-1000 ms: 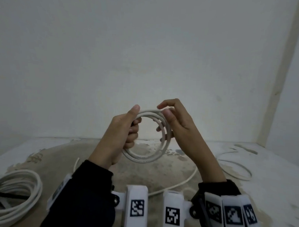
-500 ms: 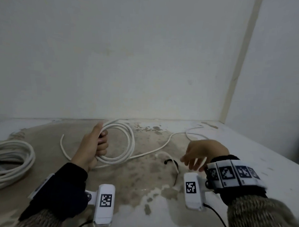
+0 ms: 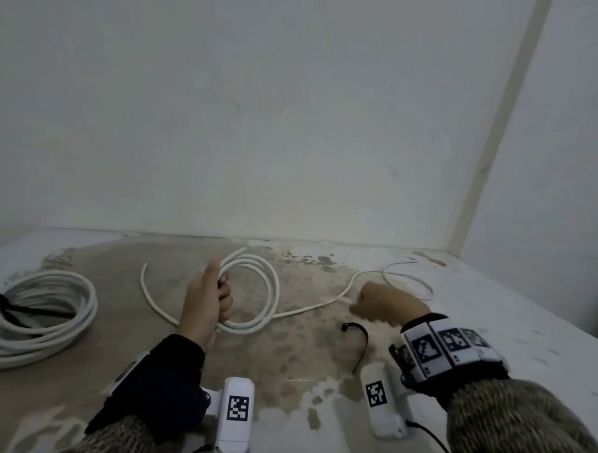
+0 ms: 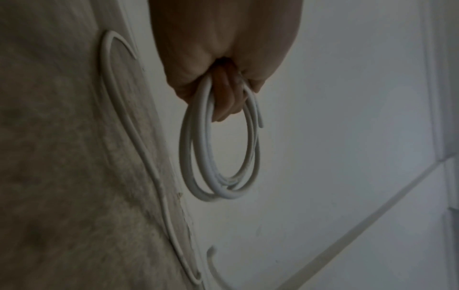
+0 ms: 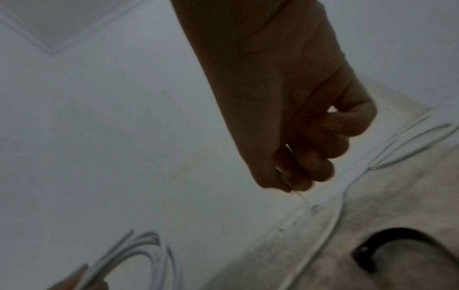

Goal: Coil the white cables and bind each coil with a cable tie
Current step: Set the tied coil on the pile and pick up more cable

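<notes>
The partly wound white cable coil (image 3: 250, 292) was held above the stained tabletop (image 3: 77, 398), its loops gripped in the left hand (image 3: 207, 301), whose fingers (image 4: 224, 98) were curled tightly round the bundled strands with the thumb extended upward. The uncoiled tail of the cable (image 3: 325, 304) ran rightward along the table to the right hand (image 3: 386, 303), whose fingers (image 5: 315, 162) were curled together, pinching the thin strand. A black cable tie (image 3: 359, 342) lay on the table just beside the right wrist. A finished coil (image 3: 36, 317), bound by a black tie, rested at the far left.
</notes>
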